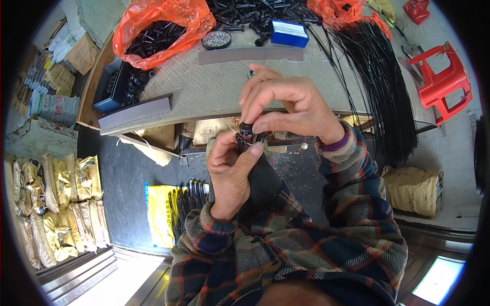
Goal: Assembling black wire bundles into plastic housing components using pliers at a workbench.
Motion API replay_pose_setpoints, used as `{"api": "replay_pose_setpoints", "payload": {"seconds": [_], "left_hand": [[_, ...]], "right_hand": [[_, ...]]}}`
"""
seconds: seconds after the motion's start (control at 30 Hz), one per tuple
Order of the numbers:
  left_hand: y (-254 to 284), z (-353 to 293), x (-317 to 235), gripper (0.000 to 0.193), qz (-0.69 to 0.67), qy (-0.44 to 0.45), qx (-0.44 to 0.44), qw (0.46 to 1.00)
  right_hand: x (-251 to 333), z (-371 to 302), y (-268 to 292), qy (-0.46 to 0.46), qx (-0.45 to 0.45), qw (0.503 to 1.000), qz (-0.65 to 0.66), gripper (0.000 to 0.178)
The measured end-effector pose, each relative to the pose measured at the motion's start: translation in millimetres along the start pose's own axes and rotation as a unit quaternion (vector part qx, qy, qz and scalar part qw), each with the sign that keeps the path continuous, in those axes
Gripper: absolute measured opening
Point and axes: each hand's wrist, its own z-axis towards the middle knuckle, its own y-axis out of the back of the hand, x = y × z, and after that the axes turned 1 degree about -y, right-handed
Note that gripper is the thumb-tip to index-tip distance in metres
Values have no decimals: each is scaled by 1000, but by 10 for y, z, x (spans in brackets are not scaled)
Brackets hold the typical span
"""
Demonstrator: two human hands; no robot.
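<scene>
My left hand (230, 173) is closed round a small dark part, fingers and thumb pinching it from below in front of the bench edge. My right hand (296, 104) comes from above, its thumb and index finger gripping a small black round cap-like piece (246, 129). The two pieces touch or nearly touch between my fingertips. A thin pale strand curves beside my left thumb. Most of what lies inside both grips is hidden by the fingers.
Across the bench (219, 86) lie black tubular parts (245, 15), an orange plastic bag (199, 20), a blue box (289, 33) and a blue tray (109, 92). Long black rods (383, 86) hang over the right end. A red stool (444, 79) stands beyond; wrapped bundles (61, 204) line the left.
</scene>
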Motion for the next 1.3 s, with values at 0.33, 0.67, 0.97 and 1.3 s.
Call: {"api": "replay_pose_setpoints", "payload": {"seconds": [0.33, 0.67, 0.97, 1.3], "left_hand": [[145, 18, -2, 27, -1, -39, 0, 999], [258, 19, -74, 25, 54, -15, -30, 998], [207, -12, -47, 35, 78, -58, -32, 995], [259, -39, -91, 30, 94, -122, -20, 988]], "right_hand": [[146, 44, -188, -15, -11, 994, -107, 28], [180, -43, -331, -9, -70, 975, -210, 21], [155, -134, -359, 15, -103, 982, -158, 19], [154, -179, -597, -51, -271, 960, -47, 31]]}}
